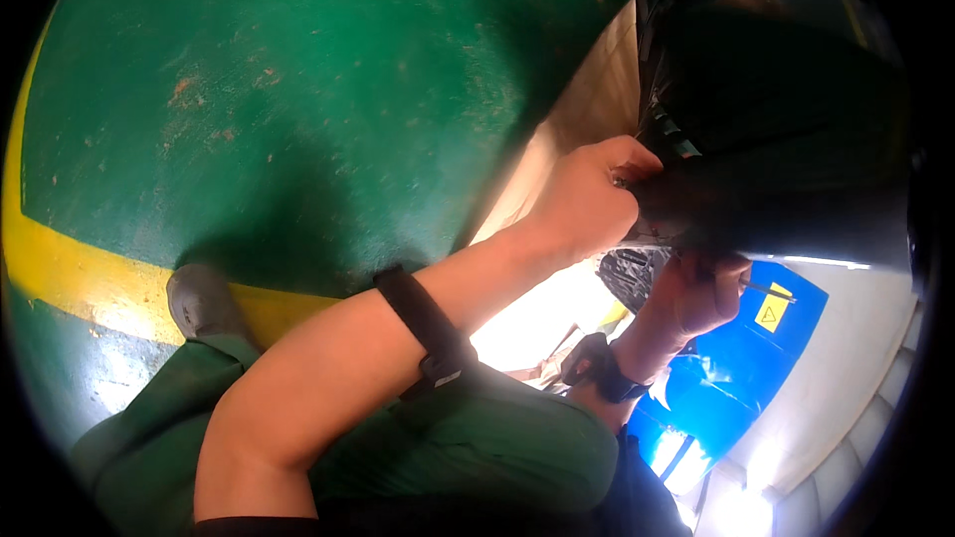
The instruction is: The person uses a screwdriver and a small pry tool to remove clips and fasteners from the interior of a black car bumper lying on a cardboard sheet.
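My left hand [589, 197] is closed, its curled fingers at the edge of a large glossy black panel [776, 189]. Whatever lies between those fingers is hidden in shadow. Lower and to the right, just under the panel's lower edge, my right hand [704, 296] is wrapped round a tool with a thin metal shaft [771, 291]. The shaft sticks out to the right; the tool's handle is covered by my fingers. Small light-coloured parts [678, 135] show in the dark gap above my left hand.
A blue container [731, 368] with a yellow warning label stands beyond my right wrist. Beige sheet material [577, 119] runs along the panel's left side. Black tangled material [632, 273] lies between my hands. The green floor [298, 70] has a yellow stripe [90, 268] near my shoe.
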### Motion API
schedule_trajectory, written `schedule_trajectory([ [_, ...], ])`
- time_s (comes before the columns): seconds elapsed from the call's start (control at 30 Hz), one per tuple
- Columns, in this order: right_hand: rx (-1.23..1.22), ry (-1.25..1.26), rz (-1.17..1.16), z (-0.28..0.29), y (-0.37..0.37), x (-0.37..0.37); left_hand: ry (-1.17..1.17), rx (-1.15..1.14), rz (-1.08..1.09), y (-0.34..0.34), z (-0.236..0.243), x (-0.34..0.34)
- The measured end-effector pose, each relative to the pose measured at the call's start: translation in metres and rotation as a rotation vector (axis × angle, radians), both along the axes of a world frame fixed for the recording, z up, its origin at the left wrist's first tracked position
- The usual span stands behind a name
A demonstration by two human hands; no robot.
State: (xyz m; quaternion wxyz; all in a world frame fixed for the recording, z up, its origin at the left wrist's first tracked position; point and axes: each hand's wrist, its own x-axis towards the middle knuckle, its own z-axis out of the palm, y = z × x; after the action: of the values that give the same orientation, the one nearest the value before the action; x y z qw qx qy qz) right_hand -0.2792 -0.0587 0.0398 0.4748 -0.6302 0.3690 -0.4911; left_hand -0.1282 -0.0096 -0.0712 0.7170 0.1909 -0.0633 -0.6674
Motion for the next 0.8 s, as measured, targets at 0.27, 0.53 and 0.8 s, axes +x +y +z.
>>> schedule_trajectory([
  [0.27,0.044,0.022,0.12,0.004,0.01,0.002,0.095,0.058,-0.023,-0.003,0.009,0.003],
  [0.53,-0.093,0.266,-0.213,-0.037,0.023,0.031,-0.09,0.348,0.098,-0.006,-0.001,0.003],
  [0.8,-0.014,0.318,0.078,-0.083,0.033,0.057,-0.097,0.52,0.22,-0.01,-0.061,-0.004],
])
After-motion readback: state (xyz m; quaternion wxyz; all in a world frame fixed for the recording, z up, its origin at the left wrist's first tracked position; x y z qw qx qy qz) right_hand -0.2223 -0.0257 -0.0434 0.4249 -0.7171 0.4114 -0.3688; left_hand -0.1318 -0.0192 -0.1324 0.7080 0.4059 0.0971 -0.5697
